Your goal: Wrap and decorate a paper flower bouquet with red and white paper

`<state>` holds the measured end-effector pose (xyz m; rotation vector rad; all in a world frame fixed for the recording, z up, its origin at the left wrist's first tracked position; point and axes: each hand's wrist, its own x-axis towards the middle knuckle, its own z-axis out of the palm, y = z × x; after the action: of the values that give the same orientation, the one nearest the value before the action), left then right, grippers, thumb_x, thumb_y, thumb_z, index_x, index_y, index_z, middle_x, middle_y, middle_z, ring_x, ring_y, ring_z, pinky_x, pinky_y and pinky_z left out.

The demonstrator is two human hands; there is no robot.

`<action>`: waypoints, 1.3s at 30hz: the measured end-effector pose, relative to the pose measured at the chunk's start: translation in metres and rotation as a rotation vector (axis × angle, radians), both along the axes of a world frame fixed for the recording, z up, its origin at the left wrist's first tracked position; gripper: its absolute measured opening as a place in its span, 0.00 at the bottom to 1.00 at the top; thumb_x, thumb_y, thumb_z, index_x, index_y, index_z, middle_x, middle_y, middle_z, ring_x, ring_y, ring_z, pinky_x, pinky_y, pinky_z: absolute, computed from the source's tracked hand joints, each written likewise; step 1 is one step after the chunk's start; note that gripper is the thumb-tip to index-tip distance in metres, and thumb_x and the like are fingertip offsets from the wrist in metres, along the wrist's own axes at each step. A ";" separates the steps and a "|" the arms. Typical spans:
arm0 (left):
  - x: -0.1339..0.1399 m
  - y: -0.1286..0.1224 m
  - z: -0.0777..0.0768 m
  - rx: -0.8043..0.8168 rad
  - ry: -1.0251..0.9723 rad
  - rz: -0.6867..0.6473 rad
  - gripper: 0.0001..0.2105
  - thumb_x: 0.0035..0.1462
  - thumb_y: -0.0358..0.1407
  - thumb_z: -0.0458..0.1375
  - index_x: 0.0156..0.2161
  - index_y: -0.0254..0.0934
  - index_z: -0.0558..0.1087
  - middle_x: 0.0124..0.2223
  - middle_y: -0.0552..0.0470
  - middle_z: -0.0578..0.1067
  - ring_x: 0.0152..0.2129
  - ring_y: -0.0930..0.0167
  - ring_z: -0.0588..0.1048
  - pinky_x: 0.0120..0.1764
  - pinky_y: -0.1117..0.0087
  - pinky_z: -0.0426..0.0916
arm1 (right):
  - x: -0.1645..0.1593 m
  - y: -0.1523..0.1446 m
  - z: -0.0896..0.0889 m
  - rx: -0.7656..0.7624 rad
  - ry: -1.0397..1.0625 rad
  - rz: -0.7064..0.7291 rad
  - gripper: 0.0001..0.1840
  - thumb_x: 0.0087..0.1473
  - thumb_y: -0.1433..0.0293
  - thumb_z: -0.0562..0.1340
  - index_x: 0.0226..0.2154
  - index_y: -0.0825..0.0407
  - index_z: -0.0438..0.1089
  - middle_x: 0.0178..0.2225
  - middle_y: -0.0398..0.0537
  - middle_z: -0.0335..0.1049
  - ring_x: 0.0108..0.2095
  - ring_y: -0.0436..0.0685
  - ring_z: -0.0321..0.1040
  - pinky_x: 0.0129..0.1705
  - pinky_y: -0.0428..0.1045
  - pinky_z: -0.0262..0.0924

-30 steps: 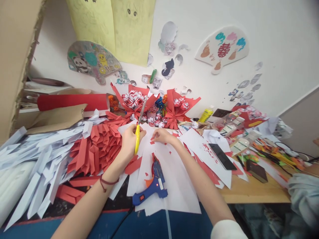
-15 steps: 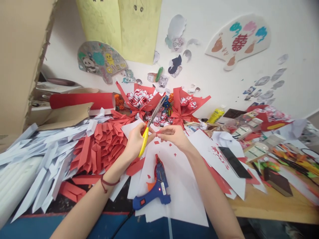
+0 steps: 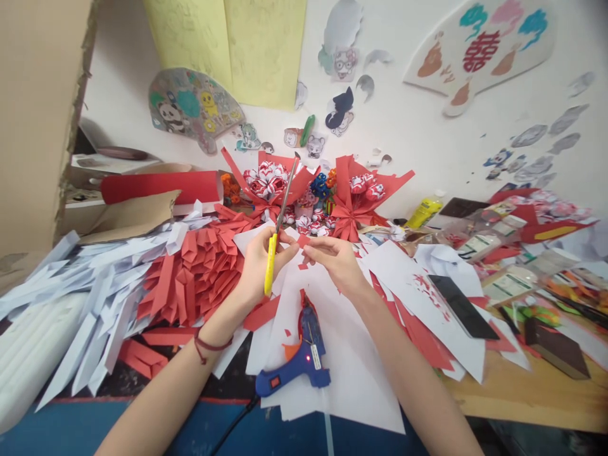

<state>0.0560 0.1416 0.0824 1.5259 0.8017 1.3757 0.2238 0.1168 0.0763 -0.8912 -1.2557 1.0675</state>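
Note:
My left hand (image 3: 259, 265) is closed around the yellow-handled scissors (image 3: 270, 265), whose blades point up and away from me. Between the fingertips of both hands shows a small red paper piece (image 3: 303, 240). My right hand (image 3: 336, 265) pinches it from the right, and the left fingertips are close to its other side. Below the hands, a blue glue gun (image 3: 295, 370) with a lit red light lies on white paper sheets (image 3: 354, 367) strewn with small red scraps. Left of my left hand is a pile of folded red paper strips (image 3: 194, 272).
Folded white paper strips (image 3: 102, 316) heap up at the left. Red-wrapped paper bouquets (image 3: 354, 218) stand against the wall. A black phone (image 3: 462, 307) lies on sheets at the right, near a yellow bottle (image 3: 424, 210) and a brown box (image 3: 555, 347). A cable (image 3: 232, 425) runs from the glue gun.
The scissors have turned more upright in my left hand. The red paper piece shows more fully between my fingers. The view has shifted slightly; the glue gun stays on the sheets.

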 end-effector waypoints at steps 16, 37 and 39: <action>-0.001 -0.004 0.001 0.259 0.641 0.010 0.14 0.60 0.48 0.53 0.41 0.39 0.61 0.32 0.54 0.65 0.29 0.67 0.66 0.34 0.65 0.60 | 0.010 -0.003 0.010 0.302 0.053 -0.412 0.16 0.52 0.56 0.68 0.36 0.48 0.69 0.39 0.47 0.74 0.44 0.58 0.73 0.51 0.55 0.68; 0.003 -0.007 -0.001 0.228 0.632 0.007 0.13 0.61 0.47 0.54 0.39 0.40 0.61 0.31 0.56 0.67 0.25 0.69 0.65 0.31 0.67 0.58 | -0.001 -0.009 0.009 0.332 0.064 -0.393 0.14 0.55 0.57 0.67 0.38 0.48 0.71 0.41 0.49 0.75 0.46 0.59 0.73 0.52 0.56 0.68; 0.004 -0.006 -0.002 0.231 0.627 0.004 0.13 0.61 0.47 0.54 0.39 0.40 0.61 0.30 0.56 0.67 0.25 0.69 0.65 0.31 0.67 0.59 | -0.002 -0.010 0.009 0.339 0.068 -0.397 0.13 0.54 0.58 0.67 0.37 0.48 0.71 0.41 0.49 0.75 0.46 0.59 0.73 0.51 0.56 0.68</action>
<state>0.0595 0.1356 0.0801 2.1860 1.0411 1.0142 0.2220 0.1067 0.0853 -0.7917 -1.1022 0.5464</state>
